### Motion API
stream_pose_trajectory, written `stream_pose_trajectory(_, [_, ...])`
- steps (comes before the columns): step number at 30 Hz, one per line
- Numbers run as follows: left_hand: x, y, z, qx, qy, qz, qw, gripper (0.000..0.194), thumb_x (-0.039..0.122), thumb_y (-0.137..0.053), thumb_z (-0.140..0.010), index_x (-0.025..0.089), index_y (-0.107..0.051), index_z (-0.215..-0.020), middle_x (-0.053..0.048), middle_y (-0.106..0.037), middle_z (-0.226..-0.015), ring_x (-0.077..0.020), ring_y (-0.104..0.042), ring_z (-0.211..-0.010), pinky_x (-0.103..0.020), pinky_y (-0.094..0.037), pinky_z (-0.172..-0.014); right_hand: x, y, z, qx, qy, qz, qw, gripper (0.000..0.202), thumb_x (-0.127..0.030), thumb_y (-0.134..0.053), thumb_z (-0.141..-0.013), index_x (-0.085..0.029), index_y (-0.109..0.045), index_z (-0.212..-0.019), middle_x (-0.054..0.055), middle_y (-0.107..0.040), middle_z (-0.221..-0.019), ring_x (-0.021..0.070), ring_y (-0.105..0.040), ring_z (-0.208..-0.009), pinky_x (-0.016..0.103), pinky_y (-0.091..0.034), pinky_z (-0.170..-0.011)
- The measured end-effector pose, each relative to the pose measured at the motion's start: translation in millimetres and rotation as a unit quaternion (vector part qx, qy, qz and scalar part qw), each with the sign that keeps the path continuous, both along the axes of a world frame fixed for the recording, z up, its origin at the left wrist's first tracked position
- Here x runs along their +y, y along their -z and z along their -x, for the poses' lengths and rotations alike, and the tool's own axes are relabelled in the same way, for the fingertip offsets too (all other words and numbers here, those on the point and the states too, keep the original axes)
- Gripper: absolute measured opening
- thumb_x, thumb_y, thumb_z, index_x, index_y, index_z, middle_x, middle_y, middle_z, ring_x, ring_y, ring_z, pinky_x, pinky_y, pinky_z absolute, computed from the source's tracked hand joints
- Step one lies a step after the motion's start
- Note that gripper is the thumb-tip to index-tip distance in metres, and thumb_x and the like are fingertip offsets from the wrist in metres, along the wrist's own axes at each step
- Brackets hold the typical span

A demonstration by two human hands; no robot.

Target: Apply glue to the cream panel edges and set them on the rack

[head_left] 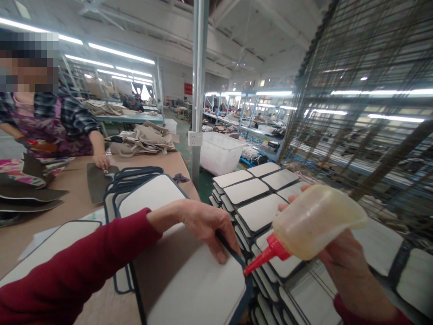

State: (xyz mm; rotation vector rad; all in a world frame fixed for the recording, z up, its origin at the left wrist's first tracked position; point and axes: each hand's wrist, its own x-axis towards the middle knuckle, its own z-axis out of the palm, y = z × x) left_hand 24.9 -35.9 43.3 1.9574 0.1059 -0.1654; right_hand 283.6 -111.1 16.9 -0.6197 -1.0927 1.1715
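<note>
My right hand [348, 253] is wrapped round a translucent squeeze bottle [311, 221] with a red nozzle, tilted down to the left. The nozzle tip is at the dark edge of a white panel [196, 280], close to its right corner. Across the panel reaches my left hand [203, 221], its thumb on the white face and its fingers at the dark far edge, pinching it. Whether liquid leaves the nozzle is too small to tell. Behind my left wrist lies another white panel [154, 196] with dark edging, on a pile of similar ones.
Stacked white panels [255, 212] fill a rack at the right, below a wire mesh [365, 90]. A co-worker [50, 117] stands across the brown table [135, 164], a hand on a dark piece [99, 180]. A metal post [199, 90] and a white bin [221, 153] stand ahead.
</note>
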Motion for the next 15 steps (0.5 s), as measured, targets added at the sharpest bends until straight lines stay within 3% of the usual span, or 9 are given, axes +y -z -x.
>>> stream_pose_trajectory(6, [1.7, -0.6, 6.3, -0.003, -0.014, -0.017, 1.0, 0.042, 0.025, -0.067, -0.079, 0.004, -0.066, -0.116, -0.012, -0.069, -0.111, -0.0243, -0.064, -0.102, -0.026, -0.046, -0.092, 4.1, 2.2, -2.3, 0.002, 0.025, -0.007, 1.0, 0.063, -0.041, -0.086, -0.051, -0.029, -0.064, -0.11, 0.009, -0.069, -0.102, 0.0366, -0.065, -0.093, 0.05, -0.056, -0.073])
stream_pose_trajectory(12, [6.3, 2.3, 13.3, -0.029, -0.033, -0.048, 0.998, 0.04, 0.015, -0.064, -0.079, 0.001, -0.065, -0.116, -0.014, -0.068, -0.113, -0.0261, -0.062, -0.103, -0.028, -0.045, -0.094, 8.8, 12.1, -12.8, -0.022, 0.033, -0.032, 0.999, 0.065, -0.041, -0.088, -0.048, -0.03, -0.065, -0.107, 0.009, -0.07, -0.1, 0.0343, -0.067, -0.09, 0.048, -0.057, -0.073])
stream_pose_trajectory(15, [7.0, 2.9, 17.2, -0.035, -0.048, -0.046, 0.997, 0.039, 0.016, -0.063, -0.08, 0.001, -0.065, -0.115, -0.013, -0.069, -0.111, -0.0242, -0.063, -0.101, -0.026, -0.045, -0.092, 3.7, 13.6, -6.8, -0.015, 0.085, -0.051, 0.995, 0.061, -0.043, -0.086, -0.05, -0.03, -0.066, -0.107, 0.008, -0.071, -0.099, 0.0322, -0.067, -0.089, 0.046, -0.058, -0.073])
